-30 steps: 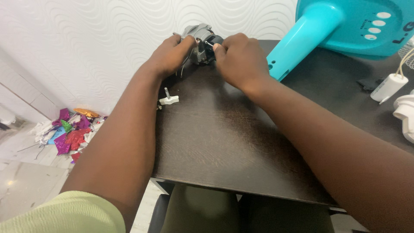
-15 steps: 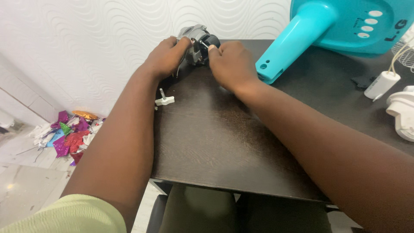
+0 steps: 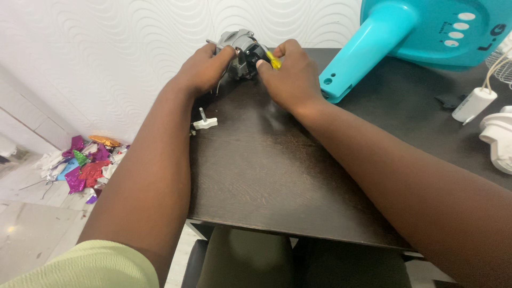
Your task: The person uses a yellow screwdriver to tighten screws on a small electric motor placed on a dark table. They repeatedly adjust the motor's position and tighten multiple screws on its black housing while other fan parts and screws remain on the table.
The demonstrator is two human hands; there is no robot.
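Head view: small grey fan motor [image 3: 241,49] at far edge of dark table [image 3: 266,176], clamped by left hand [image 3: 205,66]. Right hand [image 3: 288,74] closed on yellow-handled tool [image 3: 273,60] at motor. White thumbscrew [image 3: 205,122] near left edge. Step judged: working a fastener; calls for steady bracing.

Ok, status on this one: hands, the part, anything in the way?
Left hand and right hand both grip the grey motor at the table's far edge. Teal fan base close right.

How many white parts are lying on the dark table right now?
3 visible: a white thumbscrew at the table's left edge near the left hand, a white cylinder at far right, and a white round part cut off by the frame. More may lie out of view.
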